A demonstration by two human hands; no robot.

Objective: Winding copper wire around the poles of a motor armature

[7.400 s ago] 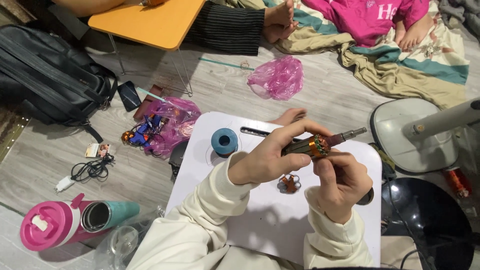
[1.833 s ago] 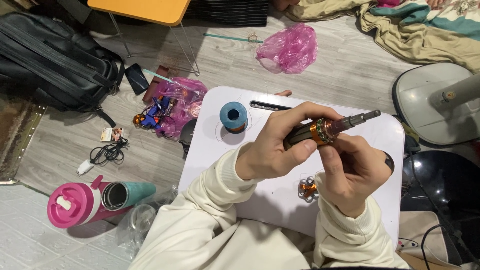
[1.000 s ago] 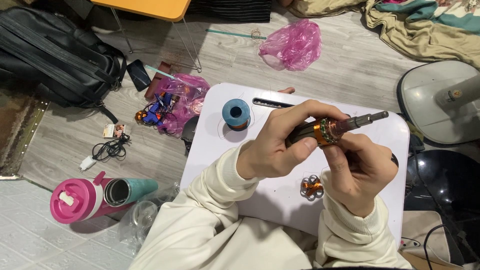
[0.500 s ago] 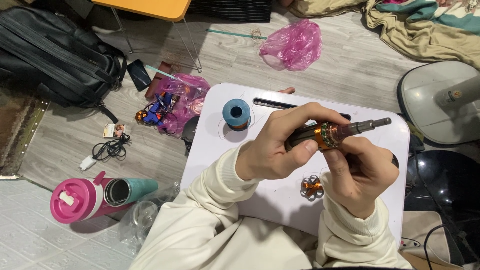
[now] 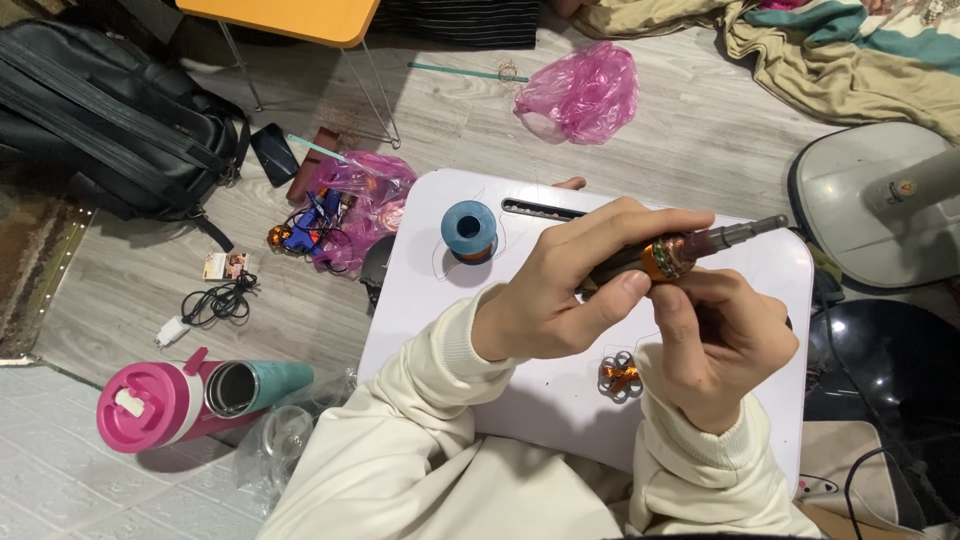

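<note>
black backpack (image 5: 95, 120) far left on the floor, pink bottle (image 5: 150, 405) and teal cup (image 5: 250, 385) lying below it, white cable (image 5: 215, 305) between. pink bag of bits (image 5: 345, 205) sits just off the white table's (image 5: 440, 330) left edge. blue spool (image 5: 469, 230) stands on the table's upper left, dark slot (image 5: 545, 210) beside it. left hand (image 5: 560, 290) is closed round the rod (image 5: 690, 250), thumb under, fingers over; rod is held above the table, tilted up to the right, copper coil (image 5: 663, 258) around its middle. right hand (image 5: 725, 345) pinches at the coil from below, fingers closed on it. small copper piece (image 5: 620, 373) lies on the table under the hands. bare table room at lower left and top right corner. fan base (image 5: 880, 210) close to the right edge, dark round thing (image 5: 890, 390) below it. crumpled pink bag (image 5: 585, 90) and orange table (image 5: 285, 18) up top, well apart.
</note>
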